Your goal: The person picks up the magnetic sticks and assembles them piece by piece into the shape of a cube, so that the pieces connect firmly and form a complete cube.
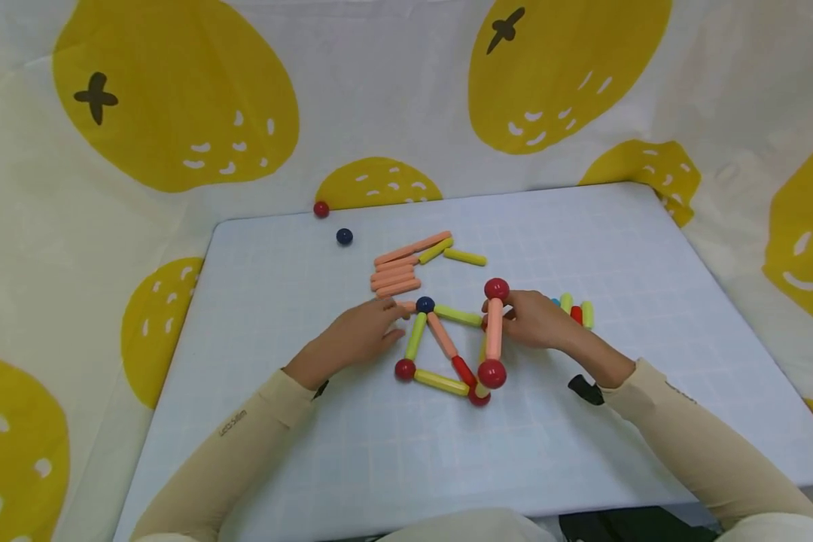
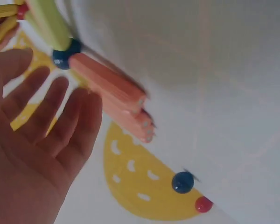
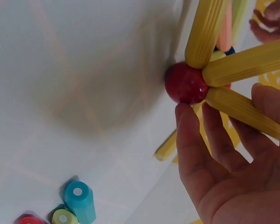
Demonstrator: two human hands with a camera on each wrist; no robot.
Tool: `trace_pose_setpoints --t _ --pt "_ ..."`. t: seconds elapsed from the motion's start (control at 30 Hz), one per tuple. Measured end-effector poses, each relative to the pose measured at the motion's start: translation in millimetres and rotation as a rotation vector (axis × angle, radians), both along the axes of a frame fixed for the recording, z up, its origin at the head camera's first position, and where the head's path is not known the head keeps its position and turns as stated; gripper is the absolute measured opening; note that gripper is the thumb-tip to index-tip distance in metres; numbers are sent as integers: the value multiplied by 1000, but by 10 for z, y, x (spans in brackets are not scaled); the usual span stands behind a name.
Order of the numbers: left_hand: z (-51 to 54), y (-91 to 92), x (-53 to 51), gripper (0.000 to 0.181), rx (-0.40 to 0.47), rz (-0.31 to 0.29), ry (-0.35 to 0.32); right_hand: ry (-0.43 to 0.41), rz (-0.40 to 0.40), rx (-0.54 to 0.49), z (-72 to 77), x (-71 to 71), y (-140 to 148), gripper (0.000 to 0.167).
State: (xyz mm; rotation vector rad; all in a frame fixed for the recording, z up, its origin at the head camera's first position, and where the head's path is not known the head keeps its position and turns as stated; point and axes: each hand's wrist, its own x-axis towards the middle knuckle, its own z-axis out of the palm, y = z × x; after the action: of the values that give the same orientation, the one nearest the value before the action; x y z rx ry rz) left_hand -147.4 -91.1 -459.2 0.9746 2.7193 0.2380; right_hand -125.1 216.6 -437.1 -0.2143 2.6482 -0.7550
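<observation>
A frame of magnetic sticks and balls stands mid-table, with a dark blue ball, a red corner ball and a raised upright orange stick between two red balls. My left hand is beside the blue ball, its fingers loosely extended near an orange stick joined to that ball; whether they touch it I cannot tell. On the frame's right side, my right hand holds a yellow stick between thumb and fingers. Its index fingertip touches the red ball where several yellow sticks meet.
Several loose orange sticks and a yellow stick lie behind the frame. A loose dark blue ball and a red ball sit toward the back edge. Right of my right hand are short sticks, including a light green one.
</observation>
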Motion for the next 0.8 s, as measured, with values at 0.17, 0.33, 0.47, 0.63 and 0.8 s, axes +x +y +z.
trace_pose_setpoints --t 0.17,0.33,0.47,0.63,0.8 --pt "-129 95 -242 24 -35 -50 195 -11 -13 0 -25 18 -2 32" --pt "-192 145 -312 29 -66 -75 216 -11 1 -9 -32 21 -20 35" --pt "-181 145 -332 28 -61 -62 197 -4 6 -14 -16 10 -17 32" --pt "-165 134 -366 25 -54 -68 180 11 11 -6 21 8 -10 30" --pt "-156 74 -386 29 -29 -30 149 11 7 4 24 15 2 31"
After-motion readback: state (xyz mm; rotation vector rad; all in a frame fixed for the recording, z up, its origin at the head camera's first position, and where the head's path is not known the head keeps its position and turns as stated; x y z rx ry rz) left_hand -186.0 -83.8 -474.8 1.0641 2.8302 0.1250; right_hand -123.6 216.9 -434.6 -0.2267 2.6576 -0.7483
